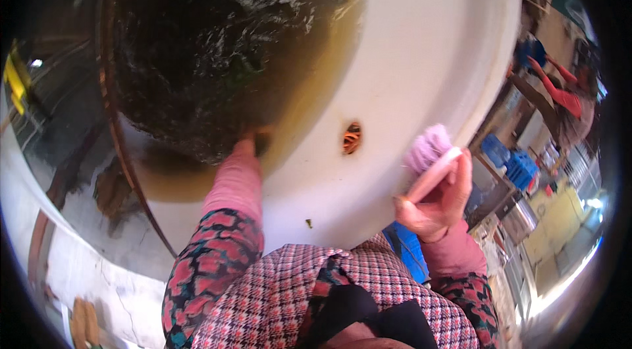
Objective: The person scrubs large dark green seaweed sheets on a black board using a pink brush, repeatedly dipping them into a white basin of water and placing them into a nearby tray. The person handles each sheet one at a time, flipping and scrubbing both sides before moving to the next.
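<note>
White basin [415,53] holding dark water [197,53] — left hand [249,143] dips into it, its grip too hidden to tell; right hand [440,205] pinches a pink-backed lilac scrubber [426,150] at the basin's side — seemingly an underwater reaching step, the next move calling for feel over sight

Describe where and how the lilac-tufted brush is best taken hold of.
Probably by its pale back, coming from the picture's lower right: the back faces that way, toward the right hand holding it, while the lilac tufts point up and left, away from the palm.
</note>
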A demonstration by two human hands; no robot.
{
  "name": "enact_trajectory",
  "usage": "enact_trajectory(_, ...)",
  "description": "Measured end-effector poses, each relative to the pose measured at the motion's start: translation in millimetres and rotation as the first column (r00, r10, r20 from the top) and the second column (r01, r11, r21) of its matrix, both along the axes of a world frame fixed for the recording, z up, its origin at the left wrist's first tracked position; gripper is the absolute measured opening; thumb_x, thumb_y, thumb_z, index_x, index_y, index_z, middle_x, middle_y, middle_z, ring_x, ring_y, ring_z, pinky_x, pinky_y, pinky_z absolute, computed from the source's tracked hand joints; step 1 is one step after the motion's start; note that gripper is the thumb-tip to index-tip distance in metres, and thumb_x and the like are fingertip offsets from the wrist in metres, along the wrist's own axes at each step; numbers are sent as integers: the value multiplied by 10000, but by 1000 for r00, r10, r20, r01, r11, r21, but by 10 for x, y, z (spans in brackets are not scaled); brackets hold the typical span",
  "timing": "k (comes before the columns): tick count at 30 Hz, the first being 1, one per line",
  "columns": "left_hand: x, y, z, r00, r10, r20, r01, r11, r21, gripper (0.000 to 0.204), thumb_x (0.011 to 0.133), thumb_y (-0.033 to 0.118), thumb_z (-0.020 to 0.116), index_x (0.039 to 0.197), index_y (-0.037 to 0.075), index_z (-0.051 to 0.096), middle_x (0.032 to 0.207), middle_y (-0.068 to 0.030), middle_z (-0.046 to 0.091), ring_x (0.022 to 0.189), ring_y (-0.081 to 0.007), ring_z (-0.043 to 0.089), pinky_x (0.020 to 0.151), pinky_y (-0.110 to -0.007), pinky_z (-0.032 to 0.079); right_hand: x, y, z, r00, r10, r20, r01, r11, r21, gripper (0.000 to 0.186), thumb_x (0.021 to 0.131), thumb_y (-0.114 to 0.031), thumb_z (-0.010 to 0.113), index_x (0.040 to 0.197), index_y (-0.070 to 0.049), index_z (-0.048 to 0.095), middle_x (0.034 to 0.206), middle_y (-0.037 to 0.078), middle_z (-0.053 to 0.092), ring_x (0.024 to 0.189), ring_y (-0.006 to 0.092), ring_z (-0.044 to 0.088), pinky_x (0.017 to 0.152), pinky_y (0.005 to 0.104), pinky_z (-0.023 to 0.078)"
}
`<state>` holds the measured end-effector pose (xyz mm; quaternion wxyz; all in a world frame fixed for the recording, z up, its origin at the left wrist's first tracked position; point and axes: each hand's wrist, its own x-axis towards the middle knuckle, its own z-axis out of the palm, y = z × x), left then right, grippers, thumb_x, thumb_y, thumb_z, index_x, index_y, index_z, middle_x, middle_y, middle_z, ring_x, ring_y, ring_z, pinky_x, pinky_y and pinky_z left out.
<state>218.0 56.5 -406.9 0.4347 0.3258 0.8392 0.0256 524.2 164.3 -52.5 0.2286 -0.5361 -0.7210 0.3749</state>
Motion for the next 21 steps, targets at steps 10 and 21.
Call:
enact_trajectory(10,448,2033,304,933,-274,-234,360,722,591,528,782,389,756,1200,88,640,1054,-172,658,951,-366,651,817,-436,528,15,-71,-5,994,-54,98,54,998,12,1125,618,-203,866,1446,124,178,1417,258,359,1293,296,428,1088,387,345)
enact_trajectory(21,-773,1688,65,836,-405,-369,303,903,-305,632,828,560,632,1367,244,531,1538,-59,277,1403,-319,246,1064,-621,280,0,-70,52,992,-61,107,59,998,28,1142,628,-249,882,1445,134,182,1412,262,371,1284,292,438,1078,383,355)
